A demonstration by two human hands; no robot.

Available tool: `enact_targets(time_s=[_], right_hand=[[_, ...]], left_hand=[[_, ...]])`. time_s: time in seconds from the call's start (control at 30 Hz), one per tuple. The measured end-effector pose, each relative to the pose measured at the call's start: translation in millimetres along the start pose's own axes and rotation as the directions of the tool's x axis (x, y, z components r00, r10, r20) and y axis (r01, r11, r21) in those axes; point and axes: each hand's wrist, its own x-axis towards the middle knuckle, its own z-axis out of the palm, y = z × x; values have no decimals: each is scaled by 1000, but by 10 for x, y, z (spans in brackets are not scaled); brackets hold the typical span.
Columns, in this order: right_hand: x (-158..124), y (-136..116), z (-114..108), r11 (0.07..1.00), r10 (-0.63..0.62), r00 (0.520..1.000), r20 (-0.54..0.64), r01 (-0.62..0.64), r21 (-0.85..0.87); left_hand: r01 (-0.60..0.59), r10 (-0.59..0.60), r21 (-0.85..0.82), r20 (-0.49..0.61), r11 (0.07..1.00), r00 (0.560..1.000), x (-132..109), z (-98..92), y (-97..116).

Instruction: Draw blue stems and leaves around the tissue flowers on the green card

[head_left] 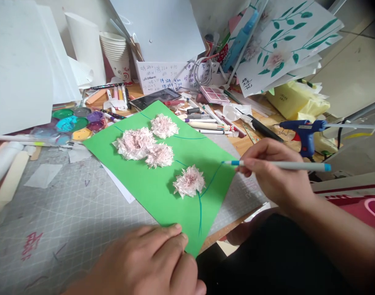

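A sheet of green paper [163,196] lies slantwise on the grey cutting mat. Several ruffled pale pink paper flowers [189,181] sit on it, and thin blue-green lines run between and below them. My right hand [275,172] pinches a marker [293,165] with a white barrel and blue end. The marker's tip meets the paper near its right corner, at the end of a curved line. At the near edge, my left hand [150,262] holds the paper, its fingers bent and pressed together over the edge. Its thumb is mostly hidden.
A paint palette [80,121] and scattered pens [206,123] lie beyond the paper. A blue glue gun [307,131] stands at the right. Paper cups [115,53], a phone [157,98] and a leaf-painted sheet [285,45] are at the back. The cutting mat [67,217] spreads left.
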Motion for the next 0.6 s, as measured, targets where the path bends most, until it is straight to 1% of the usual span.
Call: enact_targets(time_s=[0.03, 0.07, 0.13, 0.17, 0.2, 0.3, 0.37, 0.4, 0.47, 0.53, 0.6], right_hand=[[-89, -49, 63, 1000, 19, 993, 117, -22, 22], [-170, -97, 120, 999, 25, 981, 190, -30, 22], [-291, -175, 200, 999, 48, 953, 299, -43, -24], [-328, -201, 223, 998, 53, 943, 328, -38, -52], [-352, -217, 236, 996, 55, 937, 346, -30, -79], [-371, -228, 244, 990, 41, 932, 360, 11, -141], [-376, -229, 245, 988, 64, 929, 366, -7, -155], [-384, -234, 248, 988, 79, 922, 379, -22, -152], [-408, -253, 256, 988, 91, 909, 407, -30, -154], [-437, -276, 265, 984, 47, 903, 427, 31, -173], [-463, -292, 274, 973, -26, 900, 435, 123, -197]], left_hand=[[26, -25, -9, 12, 1000, 1000, 20, -19, 9], [31, -31, -12, 42, 999, 999, 43, -40, 19], [64, -63, -5, 82, 998, 995, 82, -75, 40], [71, -70, -4, 94, 997, 993, 93, -84, 48], [86, -85, -4, 112, 996, 990, 97, -84, 54], [73, -71, -26, 71, 997, 995, 84, -54, 56], [65, -62, -38, 68, 997, 996, 75, -41, 55], [69, -65, -44, 88, 997, 994, 75, -45, 57], [109, -99, -53, 163, 993, 982, 82, -69, 63], [120, -105, -68, 193, 990, 976, 92, -96, 69], [112, -96, -70, 198, 991, 975, 98, -108, 69]])
